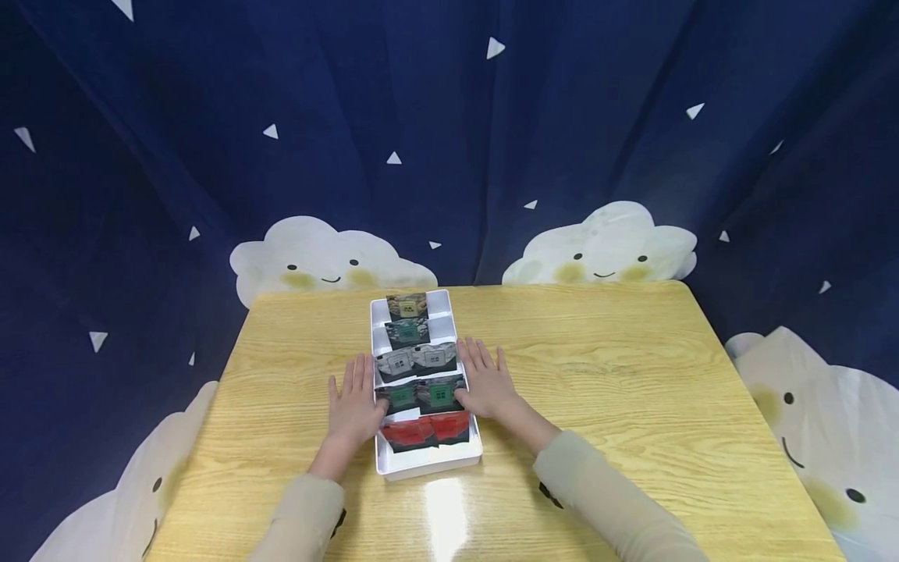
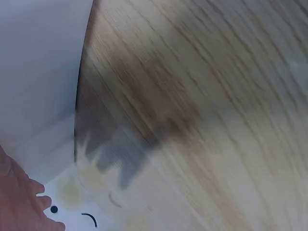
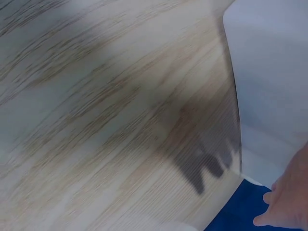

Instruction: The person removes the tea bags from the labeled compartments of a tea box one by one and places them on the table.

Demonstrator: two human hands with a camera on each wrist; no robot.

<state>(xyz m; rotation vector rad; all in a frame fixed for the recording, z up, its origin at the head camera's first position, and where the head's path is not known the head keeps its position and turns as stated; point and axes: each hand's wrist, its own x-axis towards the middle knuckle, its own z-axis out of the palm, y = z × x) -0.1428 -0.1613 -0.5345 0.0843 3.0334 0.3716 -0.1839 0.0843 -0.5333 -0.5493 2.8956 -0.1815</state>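
The left hand, uncurled, has straight fingers toward twelve o'clock, thumb over the rim. The white tray of sachets, nine o'clock of table centre, runs lengthwise from six to just before twelve. The right hand, likewise uncurled, points toward eleven.

The head view is evenly lit and fairly sharp: bright table, dark curtain — and a white streak of glare towards the table's near edge. Print on the packets blurs. Both wrist views are dimmer, bluish, hazy — finger-shaped shadows darken the wood beside the tray.
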